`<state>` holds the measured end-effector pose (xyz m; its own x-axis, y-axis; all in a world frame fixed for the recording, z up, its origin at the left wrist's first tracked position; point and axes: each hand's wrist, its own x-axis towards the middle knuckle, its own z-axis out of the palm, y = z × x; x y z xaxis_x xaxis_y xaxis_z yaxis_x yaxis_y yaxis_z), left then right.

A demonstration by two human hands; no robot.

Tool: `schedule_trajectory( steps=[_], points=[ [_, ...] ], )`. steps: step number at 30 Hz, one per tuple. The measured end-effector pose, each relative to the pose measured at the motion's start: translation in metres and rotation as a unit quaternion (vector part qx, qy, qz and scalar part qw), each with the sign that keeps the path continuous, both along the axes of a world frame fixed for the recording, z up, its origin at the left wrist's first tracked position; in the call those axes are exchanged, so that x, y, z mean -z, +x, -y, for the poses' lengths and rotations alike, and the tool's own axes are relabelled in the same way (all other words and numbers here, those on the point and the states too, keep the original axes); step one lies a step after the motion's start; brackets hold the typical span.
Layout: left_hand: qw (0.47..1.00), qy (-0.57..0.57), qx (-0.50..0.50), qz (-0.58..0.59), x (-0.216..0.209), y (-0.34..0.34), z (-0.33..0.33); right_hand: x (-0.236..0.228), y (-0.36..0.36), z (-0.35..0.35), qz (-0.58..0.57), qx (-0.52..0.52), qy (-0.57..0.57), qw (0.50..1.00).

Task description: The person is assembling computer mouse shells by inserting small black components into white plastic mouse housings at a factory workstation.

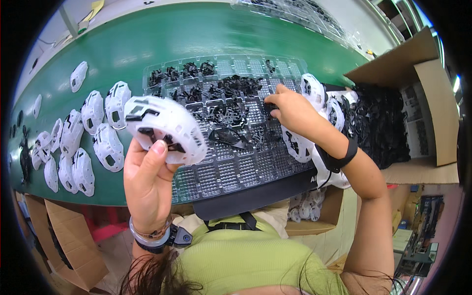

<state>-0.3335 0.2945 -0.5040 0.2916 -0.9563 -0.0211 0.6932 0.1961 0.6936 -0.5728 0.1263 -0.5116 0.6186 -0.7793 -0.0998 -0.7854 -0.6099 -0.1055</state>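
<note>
My left hand holds up a white curved plastic shell with cut-outs and black pieces fitted in it. The thumb presses on its lower edge beside a dark piece. Over the right part of a clear compartment tray, my right hand has its fingers drawn together on a small black plastic part, whose exact shape is too small to make out. Heaps of black plastic parts lie in the tray's compartments. A larger smooth black piece rests among them.
More white shells lie on the green table at left, and others beside my right forearm. An open cardboard box at right holds black pieces. Beneath the table edge, another box contains white parts.
</note>
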Motion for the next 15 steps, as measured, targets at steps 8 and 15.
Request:
schedule_trajectory(
  steps=[8,15],
  points=[
    [0.997,0.043,-0.056,0.012,0.011,0.011,-0.014,0.000,0.007,0.016,0.064,-0.081,0.042,0.994],
    [0.994,-0.019,0.102,-0.046,0.026,-0.009,-0.003,-0.023,-0.005,-0.005,0.094,-0.044,0.000,0.995]
  ],
)
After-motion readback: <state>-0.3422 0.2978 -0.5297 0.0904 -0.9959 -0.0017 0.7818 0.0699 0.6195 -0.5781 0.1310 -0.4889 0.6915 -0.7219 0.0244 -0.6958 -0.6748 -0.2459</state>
